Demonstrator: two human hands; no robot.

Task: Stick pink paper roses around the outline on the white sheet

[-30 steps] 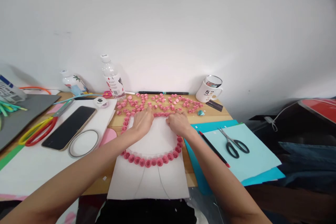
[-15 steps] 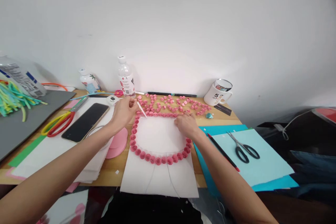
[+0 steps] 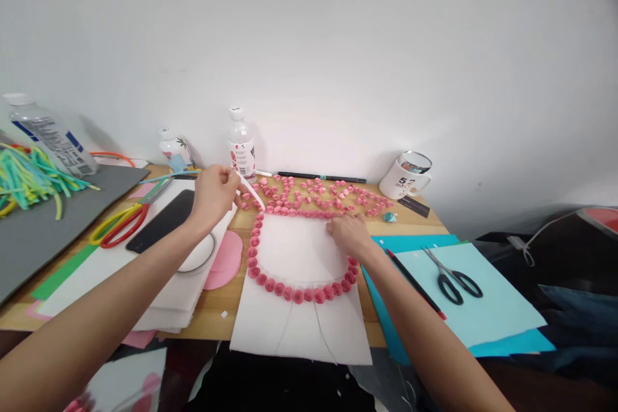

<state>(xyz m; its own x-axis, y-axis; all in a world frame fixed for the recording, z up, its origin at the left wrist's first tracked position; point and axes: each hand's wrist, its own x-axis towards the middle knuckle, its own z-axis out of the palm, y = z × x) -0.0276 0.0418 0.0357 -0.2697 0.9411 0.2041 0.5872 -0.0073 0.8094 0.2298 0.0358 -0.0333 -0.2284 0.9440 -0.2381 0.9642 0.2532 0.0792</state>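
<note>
My left hand point(image 3: 215, 193) is closed, its fingertips pinching a narrow white strip point(image 3: 253, 192) that looks like tape backing. The strip slants down to the top left corner of a ring of pink paper roses point(image 3: 280, 288). These roses outline a rounded shape on a white sheet point(image 3: 299, 244) with pencil curves on its lower part. At the upper right of the ring, my right hand point(image 3: 348, 232) rests on the sheet with curled fingers; whatever is under its fingertips is hidden. Several small loose pink paper roses point(image 3: 313, 188) lie behind the sheet.
At left are a phone point(image 3: 161, 221), red-and-yellow scissors point(image 3: 120, 225), a tape roll point(image 3: 199, 254) and pink paper circles point(image 3: 226, 261). A bottle point(image 3: 241, 148) and a mug point(image 3: 405, 177) stand at the wall. Black scissors point(image 3: 456, 280) and a red pencil point(image 3: 415, 283) lie on blue paper at right.
My left hand has moved up and away from the sheet, and a longer stretch of the white strip shows. My right hand stays at the upper right of the ring. The view has shifted slightly.
</note>
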